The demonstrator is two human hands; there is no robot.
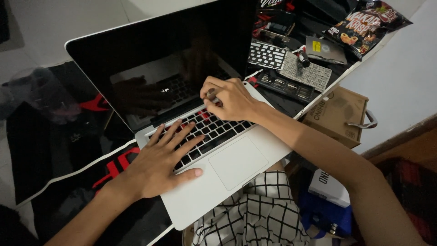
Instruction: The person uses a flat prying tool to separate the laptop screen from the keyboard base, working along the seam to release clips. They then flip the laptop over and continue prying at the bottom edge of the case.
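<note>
Laptop [236,164] overhanging desk edge [154,234]

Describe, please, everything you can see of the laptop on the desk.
The laptop is a silver, metal-looking model, open, its dark screen switched off and mirroring the keyboard. It lies angled on a black desk mat, its front corner past the desk edge. Black keys sit above a large pale trackpad; some red shows among the upper keys. The left hand rests flat on the keys and palm rest; the right hand holds a small tool to the upper keys.
</note>
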